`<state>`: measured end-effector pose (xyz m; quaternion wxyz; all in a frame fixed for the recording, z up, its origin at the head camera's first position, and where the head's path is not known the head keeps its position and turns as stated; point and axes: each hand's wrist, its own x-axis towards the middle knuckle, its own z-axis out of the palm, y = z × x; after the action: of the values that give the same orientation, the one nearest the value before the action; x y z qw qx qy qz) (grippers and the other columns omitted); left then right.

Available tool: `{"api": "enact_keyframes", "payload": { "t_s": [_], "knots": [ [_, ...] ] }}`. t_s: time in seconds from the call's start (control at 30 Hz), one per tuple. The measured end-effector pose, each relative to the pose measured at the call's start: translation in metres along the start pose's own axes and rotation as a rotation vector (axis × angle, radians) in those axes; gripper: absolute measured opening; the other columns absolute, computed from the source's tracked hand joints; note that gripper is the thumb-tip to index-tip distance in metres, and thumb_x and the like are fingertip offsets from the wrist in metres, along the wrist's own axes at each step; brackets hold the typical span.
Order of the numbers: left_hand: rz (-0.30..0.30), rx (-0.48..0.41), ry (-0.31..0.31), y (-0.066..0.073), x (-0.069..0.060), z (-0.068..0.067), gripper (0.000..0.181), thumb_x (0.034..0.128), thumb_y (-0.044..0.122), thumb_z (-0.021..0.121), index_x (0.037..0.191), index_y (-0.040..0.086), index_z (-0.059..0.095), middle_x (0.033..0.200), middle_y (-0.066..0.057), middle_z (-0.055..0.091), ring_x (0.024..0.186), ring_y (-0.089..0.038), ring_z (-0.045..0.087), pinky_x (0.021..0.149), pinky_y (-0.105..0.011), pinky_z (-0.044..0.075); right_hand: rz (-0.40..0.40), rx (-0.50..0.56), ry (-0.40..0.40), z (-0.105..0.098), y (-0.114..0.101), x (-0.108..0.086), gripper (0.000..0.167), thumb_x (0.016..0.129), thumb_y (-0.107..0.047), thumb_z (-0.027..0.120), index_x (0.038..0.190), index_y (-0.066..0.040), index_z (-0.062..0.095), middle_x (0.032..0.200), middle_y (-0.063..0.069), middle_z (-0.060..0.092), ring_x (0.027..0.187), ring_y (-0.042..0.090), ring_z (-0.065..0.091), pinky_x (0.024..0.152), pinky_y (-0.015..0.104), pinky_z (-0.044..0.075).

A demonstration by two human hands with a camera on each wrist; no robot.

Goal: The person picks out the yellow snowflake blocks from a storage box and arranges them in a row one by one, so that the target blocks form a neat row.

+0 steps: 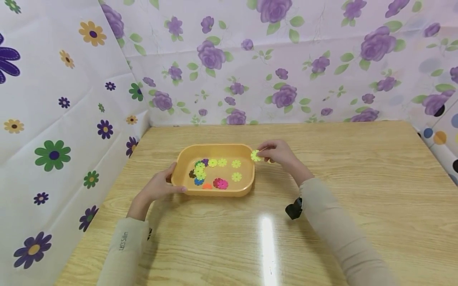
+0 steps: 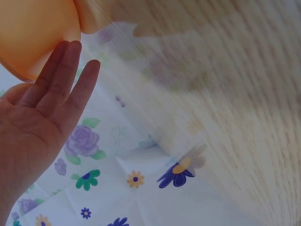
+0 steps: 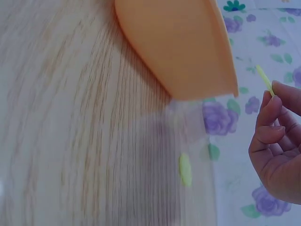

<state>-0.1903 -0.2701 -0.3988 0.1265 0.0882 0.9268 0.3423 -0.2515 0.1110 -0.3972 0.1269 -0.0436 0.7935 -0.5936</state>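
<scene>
An orange plastic basin [image 1: 214, 193] stands on the table, holding several small notched discs in yellow, pink, blue, brown and other colours. My left hand [image 1: 161, 186] holds its left end, thumb along the front rim and fingers against the outer wall; the left wrist view shows those fingers [image 2: 61, 77] fairly straight. Just off the basin's right rim, my right hand [image 1: 280, 154] pinches a yellow notched disc [image 1: 255, 155] between thumb and fingertips. In the right wrist view that disc [image 3: 264, 77] appears edge-on. Another yellow disc [image 3: 185, 169] lies on the table below the hand.
The wood-grain table [image 1: 343, 190] extends to the right and toward me. Flowered cloth [image 1: 250, 71] hangs behind it, and another patterned cloth [image 1: 71, 131] borders the left side. A black device [image 1: 294, 209] shows beneath my right wrist.
</scene>
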Motion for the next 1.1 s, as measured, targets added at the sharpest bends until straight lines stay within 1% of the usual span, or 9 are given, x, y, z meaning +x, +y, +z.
{"api": "enact_keyframes", "payload": {
  "t_s": [0.13,0.27,0.37,0.47,0.57,0.7,0.83,0.97,1.1],
  "knots": [
    [-0.004,0.000,-0.001,-0.001,0.000,0.000,0.104,0.0727,0.033,0.077,0.144,-0.002,0.010,0.134,-0.027,0.040,0.108,-0.032,0.050,0.093,-0.045,0.039,0.003,-0.028,0.022,-0.015,0.010,0.000,0.025,0.083,-0.011,0.066,0.104,0.001,0.063,0.077,0.001,0.062,0.065,0.013,0.055,0.061,0.030,0.045],
    [-0.007,-0.002,-0.002,-0.002,0.001,0.001,0.103,0.0734,0.032,0.076,0.144,-0.002,0.009,0.134,-0.027,0.040,0.109,-0.032,0.050,0.094,-0.045,0.038,0.013,-0.059,0.042,-0.031,0.022,0.001,0.026,0.085,-0.012,0.064,0.107,0.002,0.062,0.084,0.003,0.062,0.068,0.014,0.056,0.068,0.036,0.046],
    [-0.002,-0.003,0.001,-0.003,0.000,0.001,0.103,0.0732,0.032,0.076,0.144,-0.002,0.010,0.134,-0.026,0.040,0.108,-0.032,0.050,0.094,-0.045,0.038,0.036,-0.079,0.054,-0.042,0.028,0.000,0.027,0.086,-0.012,0.063,0.109,0.002,0.061,0.089,0.006,0.060,0.071,0.015,0.056,0.072,0.040,0.046],
    [0.001,-0.003,0.000,-0.003,0.000,0.001,0.104,0.0727,0.034,0.077,0.144,-0.002,0.010,0.133,-0.026,0.041,0.108,-0.032,0.050,0.094,-0.045,0.038,0.054,-0.106,0.067,-0.052,0.033,-0.001,0.028,0.087,-0.013,0.062,0.110,0.003,0.060,0.089,0.007,0.061,0.074,0.018,0.057,0.073,0.039,0.046],
    [0.003,-0.009,0.001,-0.003,0.001,0.001,0.105,0.0721,0.034,0.077,0.144,-0.002,0.010,0.134,-0.026,0.041,0.108,-0.032,0.050,0.094,-0.045,0.039,0.068,-0.119,0.082,-0.058,0.038,0.000,0.027,0.087,-0.012,0.062,0.109,0.004,0.060,0.084,0.005,0.062,0.074,0.019,0.057,0.072,0.037,0.046],
    [0.012,-0.007,0.004,-0.003,0.001,0.000,0.106,0.0711,0.037,0.077,0.144,-0.002,0.010,0.135,-0.027,0.039,0.108,-0.032,0.050,0.094,-0.045,0.038,0.099,-0.133,0.099,-0.062,0.045,0.002,0.027,0.085,-0.010,0.063,0.106,0.006,0.061,0.076,0.003,0.062,0.071,0.018,0.058,0.066,0.032,0.046],
    [0.018,-0.011,0.004,-0.004,0.001,0.000,0.108,0.0700,0.039,0.077,0.144,-0.003,0.011,0.136,-0.027,0.038,0.108,-0.032,0.050,0.093,-0.044,0.039,0.141,-0.136,0.117,-0.062,0.051,0.005,0.027,0.083,-0.010,0.065,0.104,0.007,0.061,0.074,0.002,0.061,0.066,0.015,0.057,0.062,0.029,0.047],
    [0.024,-0.019,0.004,-0.005,0.001,0.000,0.108,0.0698,0.039,0.078,0.143,-0.004,0.011,0.136,-0.027,0.037,0.107,-0.031,0.051,0.093,-0.044,0.040,0.172,-0.141,0.137,-0.060,0.056,0.008,0.026,0.084,-0.009,0.064,0.105,0.007,0.061,0.074,0.003,0.061,0.064,0.013,0.057,0.061,0.028,0.048],
    [0.024,-0.022,0.004,-0.005,0.001,0.000,0.107,0.0707,0.037,0.077,0.144,-0.004,0.011,0.137,-0.026,0.036,0.108,-0.031,0.051,0.093,-0.044,0.039,0.178,-0.113,0.148,-0.058,0.059,0.010,0.026,0.085,-0.005,0.062,0.106,0.009,0.060,0.079,0.006,0.061,0.064,0.011,0.058,0.062,0.027,0.050]
  ]
}}
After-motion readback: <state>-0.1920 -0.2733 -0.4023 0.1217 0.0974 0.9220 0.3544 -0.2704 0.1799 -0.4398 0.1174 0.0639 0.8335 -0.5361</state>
